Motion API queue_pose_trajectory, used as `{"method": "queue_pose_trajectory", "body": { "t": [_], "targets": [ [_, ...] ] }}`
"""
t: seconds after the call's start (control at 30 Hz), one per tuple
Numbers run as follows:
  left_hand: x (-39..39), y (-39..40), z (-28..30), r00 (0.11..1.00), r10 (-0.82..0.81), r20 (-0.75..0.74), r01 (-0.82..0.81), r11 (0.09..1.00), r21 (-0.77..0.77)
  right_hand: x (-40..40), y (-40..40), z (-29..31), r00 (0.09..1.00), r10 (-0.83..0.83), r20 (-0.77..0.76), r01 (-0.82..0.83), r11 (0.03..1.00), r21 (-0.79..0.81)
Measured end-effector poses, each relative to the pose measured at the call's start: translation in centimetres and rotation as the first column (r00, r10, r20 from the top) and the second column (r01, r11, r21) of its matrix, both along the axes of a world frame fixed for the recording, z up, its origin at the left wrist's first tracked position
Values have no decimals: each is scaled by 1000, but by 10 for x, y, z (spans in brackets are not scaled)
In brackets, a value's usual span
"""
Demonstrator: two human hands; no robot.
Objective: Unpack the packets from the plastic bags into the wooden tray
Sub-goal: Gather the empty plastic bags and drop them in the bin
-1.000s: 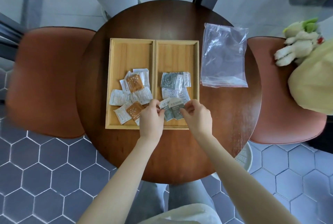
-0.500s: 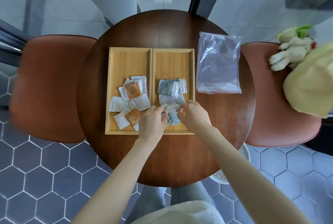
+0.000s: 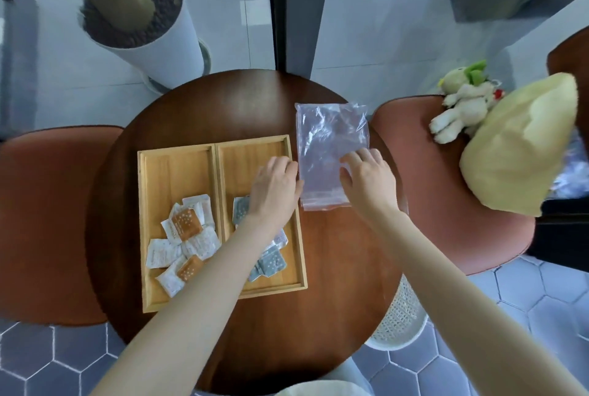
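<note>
A wooden tray (image 3: 178,166) with two compartments lies on the round brown table (image 3: 223,102). Its left compartment holds several white and orange packets (image 3: 185,233). Its right compartment holds several grey-blue packets (image 3: 271,263), partly hidden under my left forearm. A clear plastic bag (image 3: 325,137) with a red zip strip lies flat on the table just right of the tray. My left hand (image 3: 274,187) reaches over the tray's right compartment, fingertips at the bag's left edge. My right hand (image 3: 366,179) rests on the bag's right lower part, fingers spread.
Brown upholstered chairs (image 3: 44,220) stand left and right of the table. The right chair carries a plush toy (image 3: 462,102) and a pale yellow cushion (image 3: 519,147). A white planter (image 3: 140,22) stands behind the table. A white woven basket (image 3: 401,316) sits below the table's right edge.
Both hands left the grey-blue packets in the tray's right compartment and moved up and right to the plastic bag. The camera view shifted, so the table sits lower in frame.
</note>
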State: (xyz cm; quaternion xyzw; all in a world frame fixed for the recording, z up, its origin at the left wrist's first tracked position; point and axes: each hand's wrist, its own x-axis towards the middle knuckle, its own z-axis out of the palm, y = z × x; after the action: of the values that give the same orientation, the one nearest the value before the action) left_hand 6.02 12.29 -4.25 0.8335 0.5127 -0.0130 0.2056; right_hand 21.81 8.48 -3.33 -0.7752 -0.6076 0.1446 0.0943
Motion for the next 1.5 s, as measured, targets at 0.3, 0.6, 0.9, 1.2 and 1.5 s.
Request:
{"method": "queue_pose_trajectory", "body": {
  "t": [0.3,0.6,0.9,1.2,1.5],
  "targets": [
    [36,12,-20,932,-97,-348,104,995,4,17,6,-37,866,-468,-178,417,870,-262],
    [39,8,-21,908,-110,-405,114,993,-15,27,22,-39,479,-733,-483,609,674,-419],
    [41,10,-18,918,-116,-378,81,991,-108,31,24,-22,450,-643,-620,515,753,-408],
    [14,7,27,682,671,292,-323,634,-703,20,13,56,472,-383,-794,288,918,-271],
    [-51,-19,65,217,941,262,51,257,-965,-15,-20,105,259,-354,-899,246,924,-293]
  ]
}}
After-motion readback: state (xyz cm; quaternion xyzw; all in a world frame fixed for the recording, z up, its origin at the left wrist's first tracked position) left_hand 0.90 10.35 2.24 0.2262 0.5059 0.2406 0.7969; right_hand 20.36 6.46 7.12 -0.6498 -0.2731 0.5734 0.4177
